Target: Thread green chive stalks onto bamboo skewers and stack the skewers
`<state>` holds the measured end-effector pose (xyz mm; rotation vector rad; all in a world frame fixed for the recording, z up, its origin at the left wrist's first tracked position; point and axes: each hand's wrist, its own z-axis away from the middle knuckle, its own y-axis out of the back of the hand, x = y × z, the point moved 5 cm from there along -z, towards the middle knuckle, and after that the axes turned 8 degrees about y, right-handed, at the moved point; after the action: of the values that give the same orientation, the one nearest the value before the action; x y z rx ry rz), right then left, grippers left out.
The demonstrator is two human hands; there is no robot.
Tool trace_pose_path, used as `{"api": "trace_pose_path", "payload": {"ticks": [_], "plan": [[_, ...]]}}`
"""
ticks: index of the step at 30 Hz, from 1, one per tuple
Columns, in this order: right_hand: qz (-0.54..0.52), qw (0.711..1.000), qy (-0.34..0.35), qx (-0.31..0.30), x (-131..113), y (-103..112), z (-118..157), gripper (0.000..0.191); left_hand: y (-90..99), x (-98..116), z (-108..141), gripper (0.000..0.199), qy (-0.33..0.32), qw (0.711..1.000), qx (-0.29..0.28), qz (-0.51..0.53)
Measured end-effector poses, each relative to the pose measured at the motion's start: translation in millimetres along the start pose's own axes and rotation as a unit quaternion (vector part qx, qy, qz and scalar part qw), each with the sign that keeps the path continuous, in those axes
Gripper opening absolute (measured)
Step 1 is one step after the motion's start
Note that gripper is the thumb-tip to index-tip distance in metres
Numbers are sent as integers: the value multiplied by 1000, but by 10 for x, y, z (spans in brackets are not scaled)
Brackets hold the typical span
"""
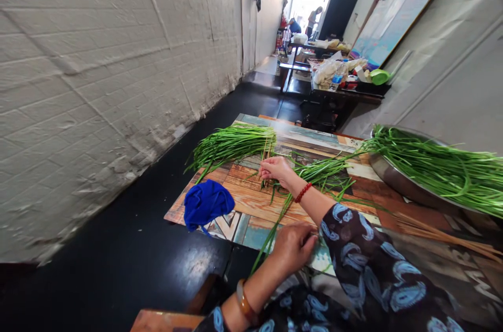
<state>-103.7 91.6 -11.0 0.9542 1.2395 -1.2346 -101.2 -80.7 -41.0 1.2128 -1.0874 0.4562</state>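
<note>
My right hand (277,170), with a red bead bracelet at the wrist, reaches across the table. Its fingers are pinched at the lower end of thin wooden skewers (268,150), which lie across the cut ends of a bundle of green chives (231,144). Closer to me, my left hand (295,246) is curled closed at the table's near edge; whatever its fingers may hold is hidden. Loose chives (324,170) lie to the right of my right hand. Several long blades (271,238) trail past my left hand over the edge.
A blue cloth (207,203) lies on the left of the wood-patterned table (231,185). A metal basin (389,175) heaped with chives stands at the right, near more wooden skewers (444,232). Another cluttered table (346,93) is behind. A white brick wall (98,86) runs along the left.
</note>
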Motion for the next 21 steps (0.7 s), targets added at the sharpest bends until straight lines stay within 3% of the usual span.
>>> {"api": "trace_pose_path", "payload": {"ticks": [4, 8, 12, 17, 21], "plan": [[61, 998, 11, -2, -89, 116, 44, 18, -10, -20, 1, 20, 10, 1000, 0, -3], [103, 994, 41, -16, -211, 374, 328, 5, 8, -8, 9, 21, 7, 1000, 17, -7], [124, 991, 54, -14, -244, 890, 782, 9, 20, 14, 6, 22, 5, 1000, 23, 4], [183, 977, 86, 61, -177, 1681, 1387, 22, 45, 5, -36, 22, -6, 999, 42, 7], [203, 969, 84, 115, -34, 2125, 1874, 23, 65, -72, -120, 26, -10, 999, 43, 10]]}}
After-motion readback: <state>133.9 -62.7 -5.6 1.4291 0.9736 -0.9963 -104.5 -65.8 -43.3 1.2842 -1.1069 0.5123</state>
